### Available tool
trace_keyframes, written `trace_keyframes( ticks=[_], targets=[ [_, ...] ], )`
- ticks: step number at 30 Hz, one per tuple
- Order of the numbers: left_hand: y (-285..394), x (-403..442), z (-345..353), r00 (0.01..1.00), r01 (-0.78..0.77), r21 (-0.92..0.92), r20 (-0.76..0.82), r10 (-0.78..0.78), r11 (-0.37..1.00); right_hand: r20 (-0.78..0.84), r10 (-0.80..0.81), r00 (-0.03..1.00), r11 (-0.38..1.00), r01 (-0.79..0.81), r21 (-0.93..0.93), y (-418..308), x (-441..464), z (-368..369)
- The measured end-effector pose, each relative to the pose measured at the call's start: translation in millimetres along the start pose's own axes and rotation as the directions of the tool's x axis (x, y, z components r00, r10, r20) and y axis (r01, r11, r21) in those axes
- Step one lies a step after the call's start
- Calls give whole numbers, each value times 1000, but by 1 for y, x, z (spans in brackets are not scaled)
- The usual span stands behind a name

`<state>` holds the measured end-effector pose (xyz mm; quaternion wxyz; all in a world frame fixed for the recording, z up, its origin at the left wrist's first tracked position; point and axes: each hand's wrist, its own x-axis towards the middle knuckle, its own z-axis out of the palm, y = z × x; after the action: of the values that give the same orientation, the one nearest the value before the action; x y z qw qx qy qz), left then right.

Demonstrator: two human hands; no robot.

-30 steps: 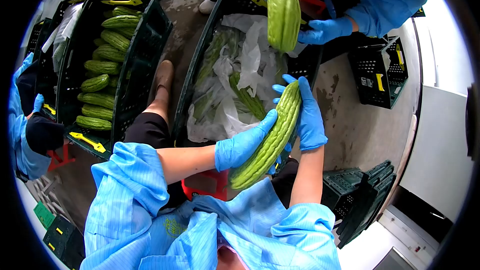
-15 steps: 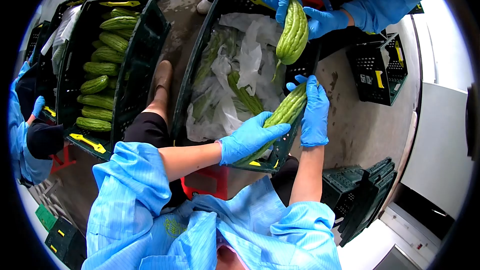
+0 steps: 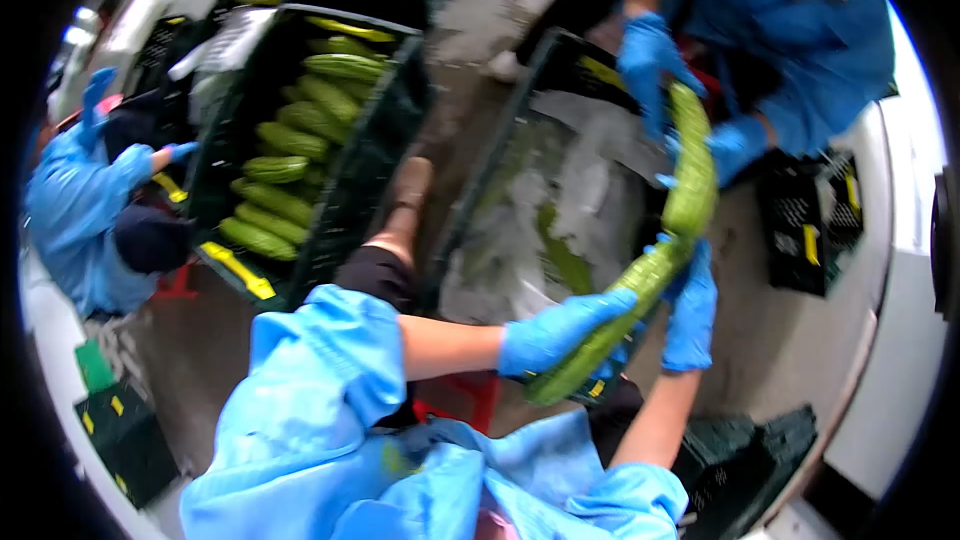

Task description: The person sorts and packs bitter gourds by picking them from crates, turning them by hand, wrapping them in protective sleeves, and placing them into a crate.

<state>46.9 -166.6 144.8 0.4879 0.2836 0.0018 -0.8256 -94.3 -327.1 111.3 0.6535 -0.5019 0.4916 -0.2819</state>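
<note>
Holding bitter melon [image 3: 610, 338] aslant over near end of dark green crate [image 3: 483, 180]: left hand [image 3: 562, 335] clamped round lower part, right hand [image 3: 692, 308] fingers curled behind upper end, partly hidden. Co-worker's hand [image 3: 648, 65] grips second bitter melon [image 3: 692, 175] just beyond.

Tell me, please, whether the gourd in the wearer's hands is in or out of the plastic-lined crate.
Out: the left hand and right hand hold the gourd raised, hiding part of the crate behind it.
</note>
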Motion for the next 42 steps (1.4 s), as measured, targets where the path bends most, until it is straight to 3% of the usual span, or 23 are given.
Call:
trace_keyframes(
  ticks=[1,2,3,4,5,8,11,13,14,17,20,21,24,27,29,31,33,35,37,39,40,41,42],
  targets=[
    [-8,5,-8,1000,-5,-25,27,5,1000,-56,-21,998,982,10,-186,3,-4,2],
    [-6,1,-6,998,-23,-18,-67,22,1000,-34,-3,999,935,-9,-355,10,-3,-5],
    [-3,-2,-5,988,-36,-13,-151,34,999,-66,84,994,910,-103,-401,-5,-12,13],
    [-2,-4,-12,989,-33,-92,-149,19,995,-34,105,994,906,-110,-408,-5,-12,17],
    [-10,9,-31,993,45,-288,-95,-75,957,-29,98,995,882,-101,-460,-3,-15,21],
    [-3,12,-54,961,-21,-484,-251,-116,875,22,135,991,773,-91,-628,-4,-17,31],
    [25,-7,-52,913,-172,-358,-407,12,918,63,76,995,591,7,-807,7,-13,31],
    [47,-30,-58,938,-199,-337,-337,80,920,82,100,992,454,28,-891,7,-10,32],
    [55,-38,-65,942,-231,-334,-312,124,914,151,-7,989,319,145,-937,28,-1,18],
    [82,-68,-79,924,-341,-357,-296,241,869,281,-61,958,140,287,-948,29,0,19],
    [119,-98,-111,871,-490,-460,-227,435,741,323,-105,941,146,336,-931,31,-2,21],
    [134,-113,-120,828,-554,-467,-223,514,689,338,-113,934,129,351,-927,31,-2,24],
    [170,-168,-144,579,-777,-107,-508,638,621,260,-3,965,291,250,-923,25,-7,36],
    [194,-227,-192,325,-818,186,-632,703,545,279,35,960,314,254,-915,25,-2,44],
    [200,-260,-234,157,-830,281,-711,686,482,317,36,948,274,295,-915,27,-1,45],
    [203,-283,-300,-92,-817,405,-794,601,410,347,43,937,220,330,-918,27,3,50],
    [187,-304,-357,-204,-733,496,-813,546,465,372,69,926,171,356,-919,34,12,48],
    [167,-317,-385,-299,-635,490,-868,395,597,391,27,920,190,379,-906,26,8,60],
    [141,-335,-430,-321,-476,460,-884,339,750,380,42,924,201,365,-909,33,15,61],
    [122,-391,-512,38,-371,84,-994,105,925,343,65,937,332,304,-893,27,11,69],
    [118,-398,-546,-8,-426,27,-1000,26,904,360,71,930,291,326,-899,26,12,68],
    [116,-428,-559,299,-239,-110,-954,-35,965,377,76,923,249,348,-904,27,14,64],
    [108,-423,-582,31,-233,50,-998,59,971,366,71,928,221,343,-913,30,15,58]
  ],
)
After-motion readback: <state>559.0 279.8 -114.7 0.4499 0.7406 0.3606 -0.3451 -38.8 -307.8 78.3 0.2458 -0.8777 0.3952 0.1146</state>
